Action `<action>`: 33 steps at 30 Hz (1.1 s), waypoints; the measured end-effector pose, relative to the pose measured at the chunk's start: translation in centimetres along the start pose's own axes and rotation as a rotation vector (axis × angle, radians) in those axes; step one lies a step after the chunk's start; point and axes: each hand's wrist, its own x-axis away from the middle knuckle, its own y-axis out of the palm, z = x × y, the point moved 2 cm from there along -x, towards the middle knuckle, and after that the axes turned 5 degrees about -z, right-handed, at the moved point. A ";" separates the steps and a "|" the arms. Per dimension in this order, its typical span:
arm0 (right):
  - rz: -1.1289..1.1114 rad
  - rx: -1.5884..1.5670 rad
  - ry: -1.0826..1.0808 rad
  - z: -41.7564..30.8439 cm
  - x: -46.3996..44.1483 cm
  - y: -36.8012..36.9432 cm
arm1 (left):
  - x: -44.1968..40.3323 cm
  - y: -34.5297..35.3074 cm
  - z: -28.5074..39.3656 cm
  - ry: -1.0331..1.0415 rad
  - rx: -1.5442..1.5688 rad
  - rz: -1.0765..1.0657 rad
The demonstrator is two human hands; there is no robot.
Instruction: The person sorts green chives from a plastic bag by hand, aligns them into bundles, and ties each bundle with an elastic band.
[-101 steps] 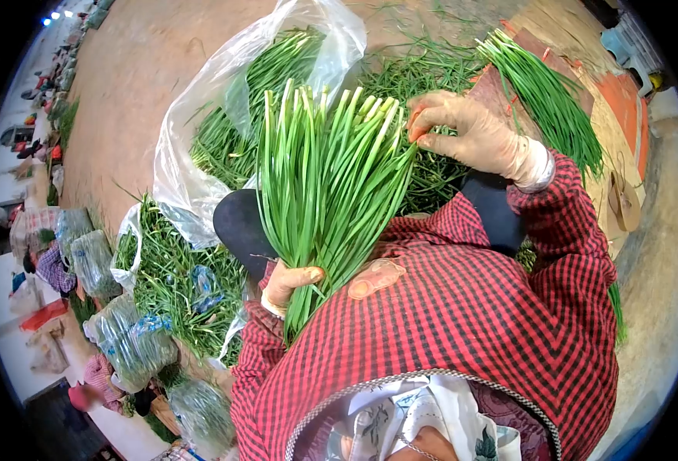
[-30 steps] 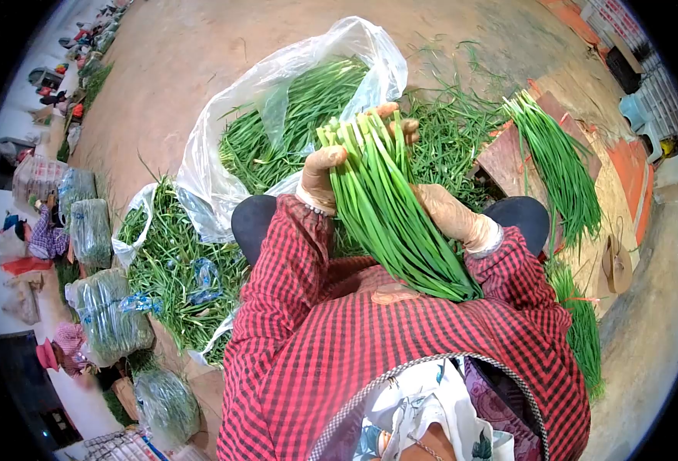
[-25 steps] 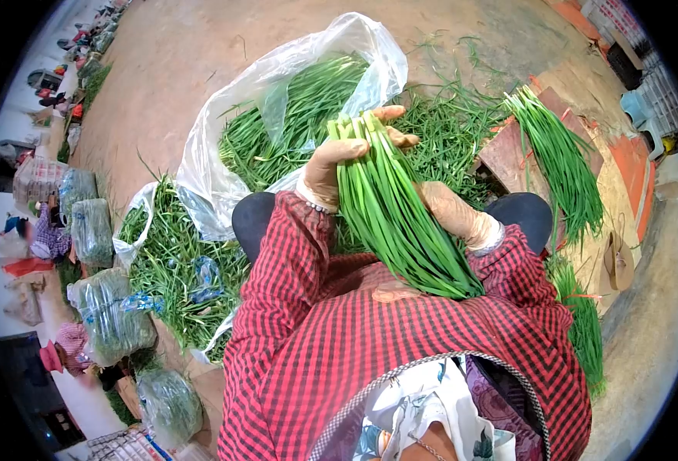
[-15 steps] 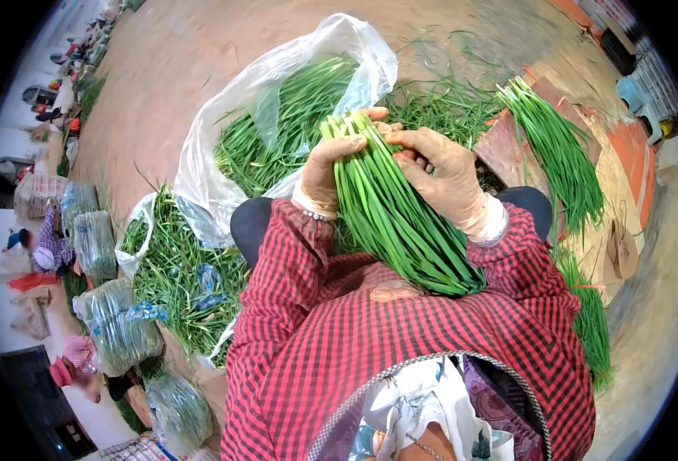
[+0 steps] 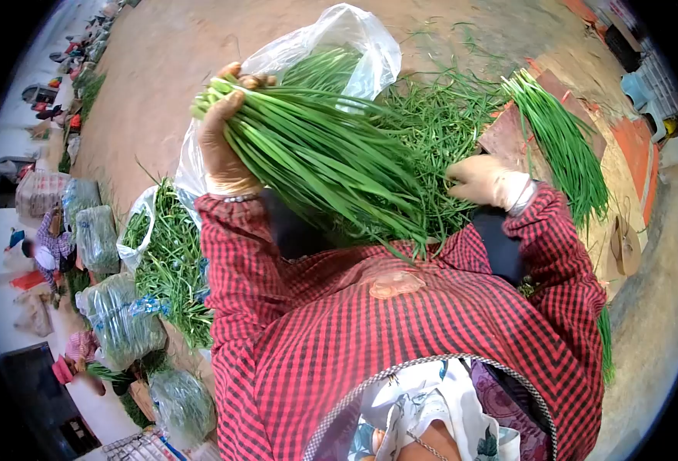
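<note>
My left hand [image 5: 227, 142], in a thin glove, grips a thick bunch of garlic chives [image 5: 331, 161] by the pale cut ends. The green blades fan out to the lower right, across my lap. My right hand [image 5: 489, 182], also gloved, is apart from the bunch, low over loose green leaves [image 5: 450, 127] near my knee. Its fingers are curled together, and what they hold, if anything, is hidden. Behind the bunch stands a clear plastic bag [image 5: 373, 58] with more chives in it, partly covered.
A laid-out bunch of chives [image 5: 558, 142] rests on a brown board [image 5: 504, 142] at the right. A sack of loose leaves [image 5: 166, 261] stands at the left, beside plastic-wrapped bundles [image 5: 124, 323]. Another person [image 5: 51, 246] sits farther left.
My left hand has swung the chives bunch up and to the left, over the plastic bag. My right hand has left the bunch and moved down to the right.
</note>
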 end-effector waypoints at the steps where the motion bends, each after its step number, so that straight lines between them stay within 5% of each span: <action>1: 0.117 0.034 0.179 1.5 0.2 -0.2 | 0.0 0.1 0.8 0.001 -0.054 0.014; 4: 0.699 -0.690 -0.100 1.4 1.4 -4.5 | 0.2 2.2 1.6 -0.005 -0.187 0.010; 6: 0.942 -0.725 -0.375 -1.4 1.5 -7.3 | 0.2 4.0 0.8 -0.002 -0.323 -0.060; 11: 0.917 -1.067 -0.561 -5.4 3.6 -8.3 | -0.3 4.8 -0.8 0.026 -0.118 -0.065; 14: 0.697 -1.301 -0.567 -3.5 4.6 -6.1 | -0.2 3.4 -0.6 0.090 0.027 0.000; 19: 0.916 -1.344 -0.433 -1.0 4.8 -5.5 | -0.1 2.0 -0.7 0.072 -0.026 0.037; 21: 1.234 -0.899 -0.450 -2.5 4.8 -7.2 | 0.3 3.8 -1.5 0.043 -0.053 0.052; 23: 1.066 -0.691 -0.525 -6.0 6.3 -9.8 | 0.4 6.6 -2.5 0.013 -0.155 -0.084; 25: 1.173 -0.449 -0.624 -7.5 2.5 -8.4 | 1.0 10.1 -4.0 -0.006 -0.272 -0.125; 27: 1.001 -0.732 -0.641 -8.9 1.5 -8.7 | 1.6 13.3 -5.6 -0.028 -0.370 -0.237; 28: 1.018 -0.720 -0.622 -8.2 1.3 -8.5 | 1.3 14.3 -6.5 -0.005 -0.271 -0.305; 30: 1.005 -1.099 -0.943 -6.6 1.0 -8.0 | 0.8 16.2 -7.9 0.015 -0.199 -0.414; 33: 1.105 -1.392 -0.983 -3.9 3.5 -8.9 | -0.8 19.3 -9.9 0.077 -0.099 -0.549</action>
